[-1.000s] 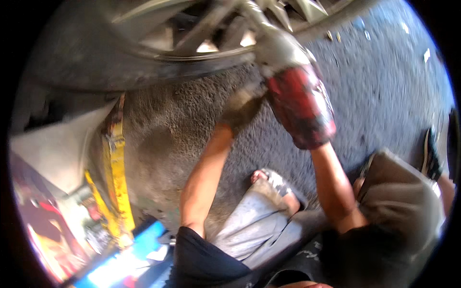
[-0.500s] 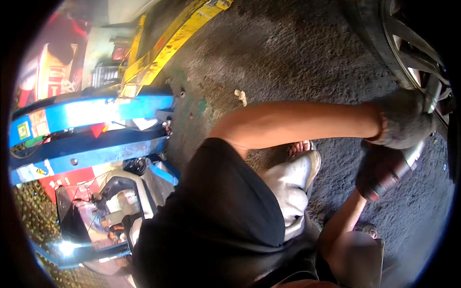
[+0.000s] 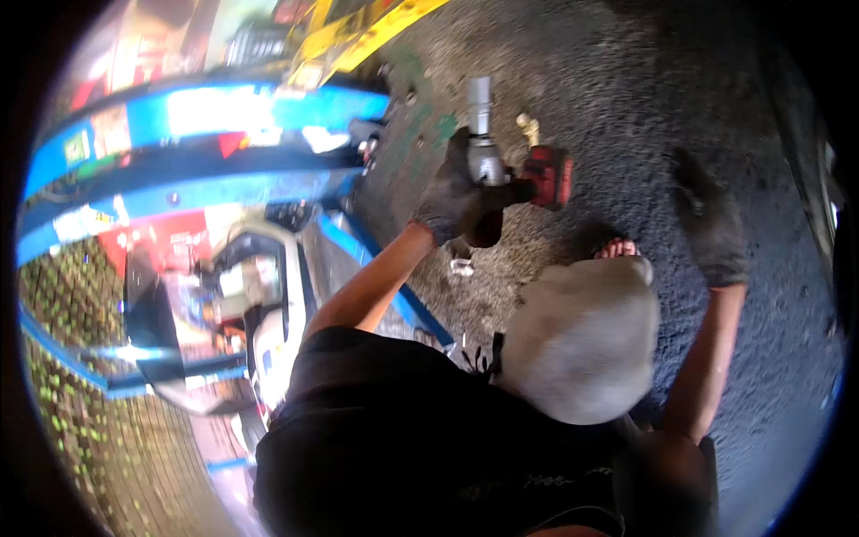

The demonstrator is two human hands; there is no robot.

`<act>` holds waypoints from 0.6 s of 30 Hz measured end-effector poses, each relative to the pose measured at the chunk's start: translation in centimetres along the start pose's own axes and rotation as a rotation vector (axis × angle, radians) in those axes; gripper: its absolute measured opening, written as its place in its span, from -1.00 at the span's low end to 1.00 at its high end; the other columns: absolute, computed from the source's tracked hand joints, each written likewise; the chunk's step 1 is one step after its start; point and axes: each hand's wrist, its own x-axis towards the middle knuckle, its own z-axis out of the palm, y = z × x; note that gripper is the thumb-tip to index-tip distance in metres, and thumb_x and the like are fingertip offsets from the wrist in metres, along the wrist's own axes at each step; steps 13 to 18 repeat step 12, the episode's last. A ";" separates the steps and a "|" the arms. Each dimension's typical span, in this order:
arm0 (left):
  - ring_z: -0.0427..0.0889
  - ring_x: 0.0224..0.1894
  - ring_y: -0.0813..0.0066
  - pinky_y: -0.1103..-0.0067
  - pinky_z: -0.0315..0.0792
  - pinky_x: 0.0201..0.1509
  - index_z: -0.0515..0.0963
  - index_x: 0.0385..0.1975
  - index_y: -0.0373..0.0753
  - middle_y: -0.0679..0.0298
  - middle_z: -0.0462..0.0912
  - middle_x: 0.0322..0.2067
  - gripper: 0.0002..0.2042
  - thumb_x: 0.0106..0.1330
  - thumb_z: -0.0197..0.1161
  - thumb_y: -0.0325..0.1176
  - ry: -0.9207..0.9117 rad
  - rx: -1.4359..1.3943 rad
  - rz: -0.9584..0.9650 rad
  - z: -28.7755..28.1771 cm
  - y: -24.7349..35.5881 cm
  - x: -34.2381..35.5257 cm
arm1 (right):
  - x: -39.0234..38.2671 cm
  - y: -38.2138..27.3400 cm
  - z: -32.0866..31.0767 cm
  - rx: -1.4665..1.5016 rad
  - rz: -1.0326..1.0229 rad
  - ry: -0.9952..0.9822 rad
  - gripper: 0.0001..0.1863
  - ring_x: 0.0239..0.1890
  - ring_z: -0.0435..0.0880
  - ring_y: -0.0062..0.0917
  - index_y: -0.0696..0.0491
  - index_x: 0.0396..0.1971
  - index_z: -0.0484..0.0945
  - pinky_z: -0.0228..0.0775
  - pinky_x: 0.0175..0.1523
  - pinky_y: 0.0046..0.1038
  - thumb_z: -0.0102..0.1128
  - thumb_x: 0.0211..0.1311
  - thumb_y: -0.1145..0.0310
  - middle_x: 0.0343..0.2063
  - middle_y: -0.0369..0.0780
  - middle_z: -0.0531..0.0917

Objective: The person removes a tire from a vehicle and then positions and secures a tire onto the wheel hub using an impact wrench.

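In my left hand (image 3: 447, 192), gloved in dark fabric, is a cordless impact wrench (image 3: 488, 163). Its fingers are closed around the tool's dark body. A long silver socket (image 3: 480, 103) points away at the front of the tool, and its red battery (image 3: 548, 177) faces right. My right hand (image 3: 713, 224), also in a dark glove, hangs over the floor to the right, away from the tool. Its fingers look stretched out and apart, somewhat blurred, with nothing visible in them.
Blue metal beams (image 3: 242, 112) and a yellow arm (image 3: 376, 40) stand at the left. A scooter (image 3: 268, 304) is parked beyond them. A small pale piece (image 3: 529, 128) lies on the rough floor (image 3: 617, 107). A wheel (image 3: 810, 152) shows partly at the right edge.
My left hand has moved from the wheel at far right to the left, now carrying the impact wrench. My right hand has come off the tool and opened. The view has shifted rightward off the wheel.
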 end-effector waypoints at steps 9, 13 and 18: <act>0.62 -0.06 0.24 0.41 0.55 0.02 0.32 0.20 -0.31 0.07 0.60 -0.04 -0.32 0.04 0.49 -0.42 0.391 -0.225 -0.782 -7.6 -19.3 -17.2 | -3.1 4.0 -1.2 -0.089 0.239 -0.208 -0.53 0.22 0.62 -0.39 -0.01 0.34 0.45 0.42 0.31 -0.32 0.10 0.45 0.43 0.20 -0.11 0.61; 0.64 -0.04 0.24 0.41 0.55 0.03 0.31 0.22 -0.30 0.06 0.62 -0.03 -0.34 0.10 0.45 -0.38 0.274 -0.118 -0.945 -7.9 -26.1 -21.8 | -3.0 5.8 -0.5 -0.044 0.197 -0.199 -0.54 0.23 0.61 -0.41 -0.03 0.34 0.45 0.41 0.32 -0.30 0.09 0.47 0.42 0.22 -0.12 0.60; 0.64 -0.04 0.24 0.41 0.55 0.03 0.31 0.22 -0.30 0.06 0.62 -0.03 -0.34 0.10 0.45 -0.38 0.274 -0.118 -0.945 -7.9 -26.1 -21.8 | -3.0 5.8 -0.5 -0.044 0.197 -0.199 -0.54 0.23 0.61 -0.41 -0.03 0.34 0.45 0.41 0.32 -0.30 0.09 0.47 0.42 0.22 -0.12 0.60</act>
